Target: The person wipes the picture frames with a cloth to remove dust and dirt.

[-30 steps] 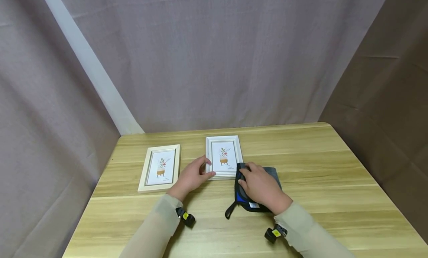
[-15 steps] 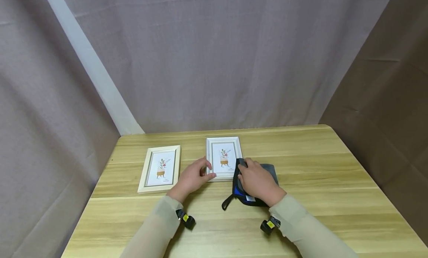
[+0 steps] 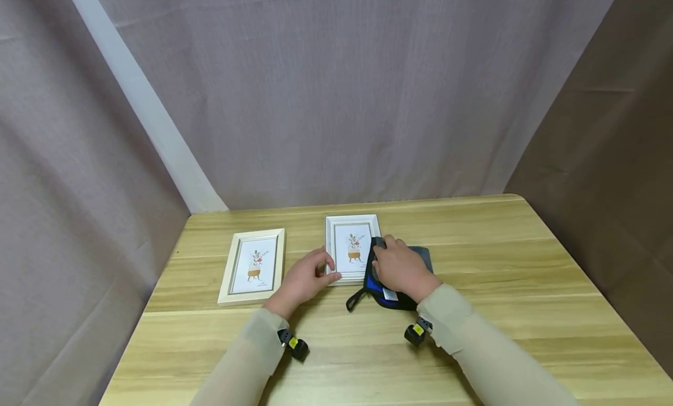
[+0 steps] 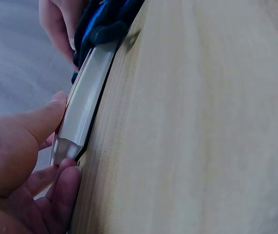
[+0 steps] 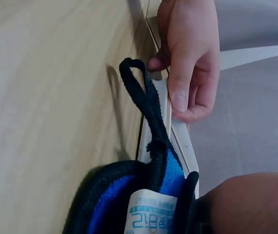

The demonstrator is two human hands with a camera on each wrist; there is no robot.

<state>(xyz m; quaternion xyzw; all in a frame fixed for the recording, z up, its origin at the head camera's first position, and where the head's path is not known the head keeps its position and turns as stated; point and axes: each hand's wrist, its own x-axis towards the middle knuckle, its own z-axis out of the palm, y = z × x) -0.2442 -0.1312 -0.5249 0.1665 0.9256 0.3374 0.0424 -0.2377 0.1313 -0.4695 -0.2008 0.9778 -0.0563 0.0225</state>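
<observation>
A white picture frame (image 3: 353,245) with a potted-plant print lies face up near the back of the table. My left hand (image 3: 306,276) holds its lower left corner, thumb over the front border and fingers along the side, as the left wrist view shows. My right hand (image 3: 401,270) grips a folded grey cloth (image 3: 374,282) with black edging and a blue inner side. The cloth overlaps the frame's right border, hiding part of it. A black hanging loop (image 5: 148,105) and a white label (image 5: 151,212) stick out from the cloth's near side. My right fingertips are bent over its top.
A cream picture frame (image 3: 252,266) with a similar print lies to the left of my left hand. The wooden table (image 3: 526,312) ends at a grey curtain (image 3: 336,102) behind, with a brown one (image 3: 620,160) at the right.
My right hand has slid the cloth away from me and slightly left, up along the white frame's right border. My left hand keeps its place at the frame's corner.
</observation>
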